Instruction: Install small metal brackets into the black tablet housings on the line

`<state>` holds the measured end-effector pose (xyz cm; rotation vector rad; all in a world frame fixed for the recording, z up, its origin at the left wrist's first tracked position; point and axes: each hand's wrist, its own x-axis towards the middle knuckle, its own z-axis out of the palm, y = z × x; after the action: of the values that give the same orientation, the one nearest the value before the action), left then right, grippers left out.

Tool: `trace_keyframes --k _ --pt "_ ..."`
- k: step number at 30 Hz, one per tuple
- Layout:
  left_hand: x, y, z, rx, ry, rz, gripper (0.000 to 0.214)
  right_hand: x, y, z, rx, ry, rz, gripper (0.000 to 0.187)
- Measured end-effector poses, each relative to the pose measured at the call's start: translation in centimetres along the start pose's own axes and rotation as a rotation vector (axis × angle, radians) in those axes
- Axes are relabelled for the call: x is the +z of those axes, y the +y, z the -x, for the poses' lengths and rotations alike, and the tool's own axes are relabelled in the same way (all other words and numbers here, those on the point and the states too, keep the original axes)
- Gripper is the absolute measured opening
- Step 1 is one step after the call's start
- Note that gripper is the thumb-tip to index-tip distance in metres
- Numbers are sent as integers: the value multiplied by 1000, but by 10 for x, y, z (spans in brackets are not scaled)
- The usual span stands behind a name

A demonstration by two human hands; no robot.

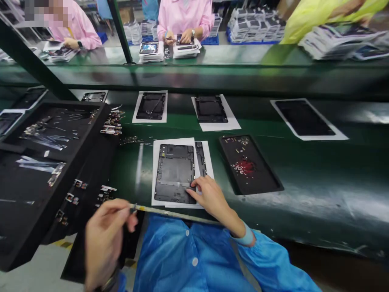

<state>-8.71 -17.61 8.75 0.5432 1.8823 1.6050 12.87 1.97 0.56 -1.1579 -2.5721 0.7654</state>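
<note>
A black tablet housing (175, 172) with a pale strip across its lower part lies on a white sheet (154, 196) in front of me. My right hand (209, 195) rests at its lower right edge, thumb and index finger a little apart on the surface, with nothing visible between them. Partly beneath that sheet, a second housing (201, 156) shows on another white sheet. My left hand (107, 235), blurred, is closed in a pinch left of my lap, near the bench edge. A small dark piece (133, 208) shows at its fingertips, too small to name.
Black foam trays (97, 134) with ribbon cables and small boards stand at left. A dark tray (258, 174) of tiny parts lies right. Beyond are more housings (151, 106) (212, 108) and a dark panel (305, 117) on sheets. Co-workers (185, 20) work across the bench.
</note>
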Motion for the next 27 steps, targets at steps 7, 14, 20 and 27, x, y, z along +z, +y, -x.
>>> trace_keyframes --k 7,14,20,27 --pt "98 -44 -42 -72 -141 141 22 11 -10 -5 84 44 -76 12" --pt "116 -62 -50 -107 -283 69 25 5 -17 1 123 -27 -425 9" --pt "123 -71 -48 -121 -295 81 24 2 -17 2 117 -61 -480 11" --pt "122 -67 -48 -139 -351 134 24 4 -17 -4 63 -36 -509 11"
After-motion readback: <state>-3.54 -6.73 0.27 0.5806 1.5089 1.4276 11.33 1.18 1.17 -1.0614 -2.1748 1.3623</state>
